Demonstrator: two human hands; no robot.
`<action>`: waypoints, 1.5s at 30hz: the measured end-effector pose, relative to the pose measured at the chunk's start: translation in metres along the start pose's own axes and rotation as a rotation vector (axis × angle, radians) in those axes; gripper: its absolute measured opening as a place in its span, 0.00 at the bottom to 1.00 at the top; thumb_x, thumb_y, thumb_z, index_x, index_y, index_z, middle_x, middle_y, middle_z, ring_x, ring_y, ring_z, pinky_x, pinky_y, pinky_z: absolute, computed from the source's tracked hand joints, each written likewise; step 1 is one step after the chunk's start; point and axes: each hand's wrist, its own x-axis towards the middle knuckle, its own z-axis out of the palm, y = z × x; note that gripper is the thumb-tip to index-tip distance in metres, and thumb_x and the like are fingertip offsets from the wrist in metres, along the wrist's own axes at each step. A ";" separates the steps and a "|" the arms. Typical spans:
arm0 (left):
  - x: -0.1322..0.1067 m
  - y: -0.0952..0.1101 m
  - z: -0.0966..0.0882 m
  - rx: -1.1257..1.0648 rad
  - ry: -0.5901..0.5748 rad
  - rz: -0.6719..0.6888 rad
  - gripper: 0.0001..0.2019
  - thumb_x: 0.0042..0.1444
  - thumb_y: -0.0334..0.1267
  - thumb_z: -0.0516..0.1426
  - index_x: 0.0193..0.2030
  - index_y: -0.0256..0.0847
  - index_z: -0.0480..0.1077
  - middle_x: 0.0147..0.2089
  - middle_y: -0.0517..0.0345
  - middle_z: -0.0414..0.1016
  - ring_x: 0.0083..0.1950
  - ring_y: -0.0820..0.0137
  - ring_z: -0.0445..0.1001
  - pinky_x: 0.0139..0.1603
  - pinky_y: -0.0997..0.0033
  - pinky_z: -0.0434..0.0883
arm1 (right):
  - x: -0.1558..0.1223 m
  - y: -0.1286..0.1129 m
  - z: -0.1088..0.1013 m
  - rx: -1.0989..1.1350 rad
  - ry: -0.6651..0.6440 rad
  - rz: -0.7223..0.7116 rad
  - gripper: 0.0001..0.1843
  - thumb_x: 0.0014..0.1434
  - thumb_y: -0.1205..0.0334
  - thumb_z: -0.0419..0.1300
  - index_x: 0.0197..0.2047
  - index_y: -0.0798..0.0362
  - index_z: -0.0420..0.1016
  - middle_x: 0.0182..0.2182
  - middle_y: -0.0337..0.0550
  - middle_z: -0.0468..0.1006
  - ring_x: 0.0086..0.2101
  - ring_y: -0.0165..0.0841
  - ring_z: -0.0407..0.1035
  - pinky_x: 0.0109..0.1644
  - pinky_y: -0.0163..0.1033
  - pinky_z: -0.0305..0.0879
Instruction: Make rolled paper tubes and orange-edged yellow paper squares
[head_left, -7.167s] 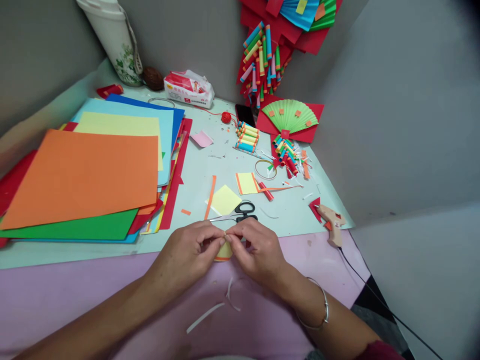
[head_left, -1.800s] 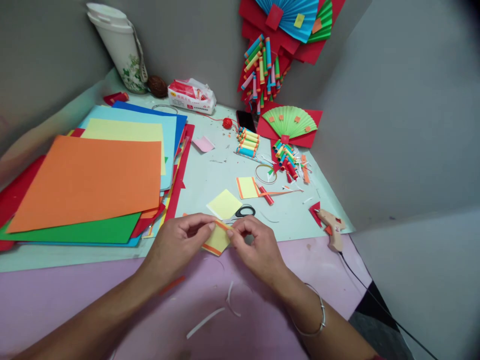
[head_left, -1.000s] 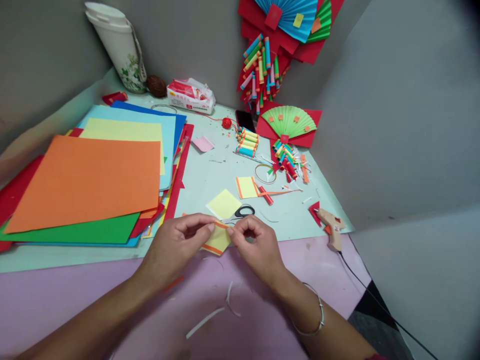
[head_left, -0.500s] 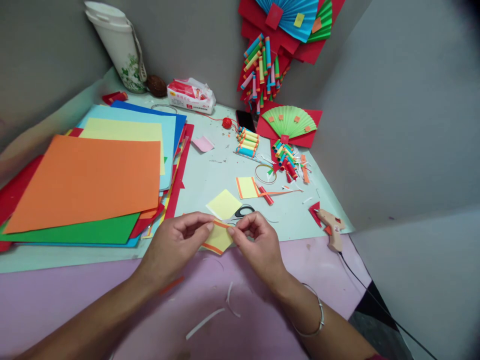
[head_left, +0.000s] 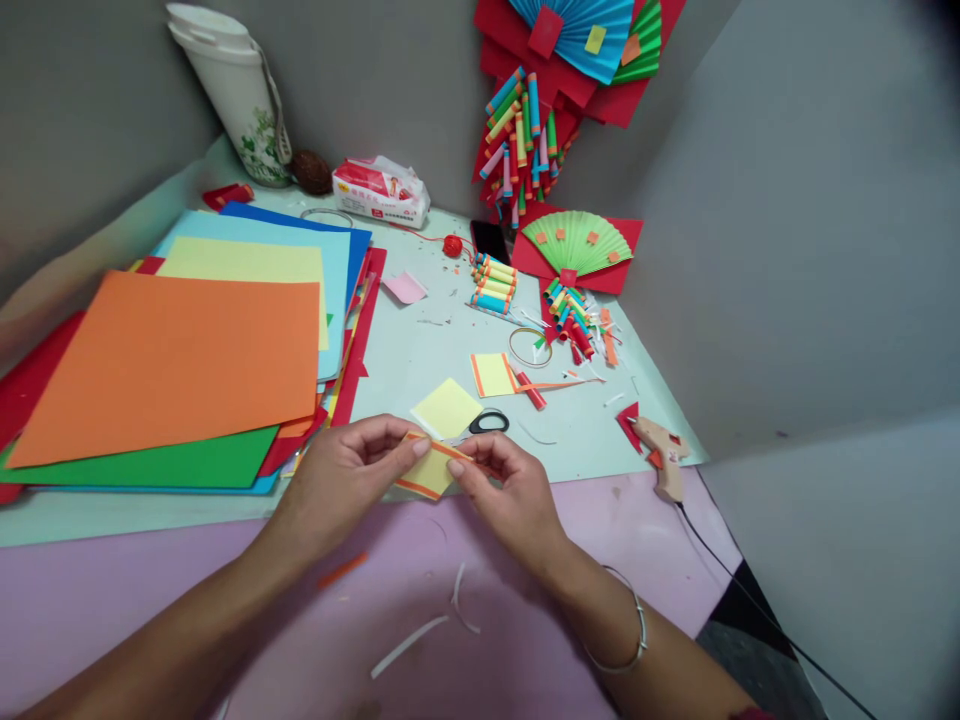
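Note:
A small yellow paper square with orange strips along two edges (head_left: 429, 473) is held between both hands just above the table's front part. My left hand (head_left: 341, 480) pinches its left upper edge with thumb and fingers. My right hand (head_left: 504, 490) pinches its right edge, fingers curled. Black-handled scissors (head_left: 486, 423) lie just behind the hands, beside a plain yellow square (head_left: 448, 407). Another yellow square with an orange edge (head_left: 493, 374) lies farther back.
A stack of large coloured sheets, orange on top (head_left: 172, 360), fills the left. A glue gun (head_left: 661, 450) with a cable lies at the right edge. Paper rolls (head_left: 493, 283), a green paper fan (head_left: 579, 245), a tissue pack (head_left: 380, 190) and a white cup (head_left: 232, 90) stand behind. White strips (head_left: 409, 645) lie in front.
The yellow roll held at first has been opened out into a flat square. In the last second both hands shifted slightly left and the square tilted flatter.

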 end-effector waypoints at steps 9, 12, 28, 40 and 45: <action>0.001 -0.005 -0.003 0.013 -0.015 -0.027 0.14 0.52 0.52 0.64 0.34 0.44 0.79 0.31 0.61 0.80 0.34 0.69 0.76 0.34 0.76 0.70 | 0.000 -0.003 -0.003 -0.025 0.027 -0.004 0.07 0.57 0.58 0.63 0.31 0.51 0.75 0.30 0.39 0.79 0.34 0.33 0.73 0.42 0.38 0.69; 0.003 -0.009 -0.005 -0.002 -0.028 -0.078 0.17 0.52 0.55 0.62 0.36 0.43 0.79 0.32 0.59 0.79 0.34 0.68 0.75 0.33 0.74 0.70 | 0.000 -0.003 -0.006 -0.030 0.017 0.011 0.08 0.57 0.57 0.62 0.31 0.51 0.75 0.29 0.39 0.78 0.34 0.33 0.72 0.40 0.37 0.69; 0.003 -0.004 -0.002 0.025 -0.110 -0.189 0.16 0.46 0.53 0.66 0.35 0.43 0.78 0.27 0.62 0.78 0.29 0.69 0.74 0.26 0.76 0.67 | 0.003 0.002 -0.008 0.008 -0.080 0.052 0.07 0.59 0.58 0.61 0.34 0.51 0.77 0.31 0.40 0.79 0.32 0.32 0.72 0.37 0.36 0.68; 0.009 -0.008 -0.010 -0.020 -0.238 -0.194 0.19 0.52 0.56 0.61 0.39 0.43 0.81 0.35 0.57 0.82 0.37 0.64 0.77 0.34 0.73 0.71 | 0.010 0.002 -0.016 0.095 -0.112 0.157 0.06 0.57 0.61 0.61 0.32 0.54 0.75 0.27 0.39 0.77 0.30 0.30 0.71 0.37 0.35 0.65; 0.009 -0.008 -0.004 0.081 -0.185 -0.195 0.20 0.44 0.55 0.66 0.38 0.45 0.80 0.36 0.58 0.82 0.38 0.62 0.77 0.34 0.73 0.70 | 0.006 0.004 -0.012 0.038 -0.172 0.103 0.07 0.58 0.59 0.61 0.33 0.54 0.76 0.29 0.39 0.77 0.31 0.31 0.71 0.36 0.35 0.65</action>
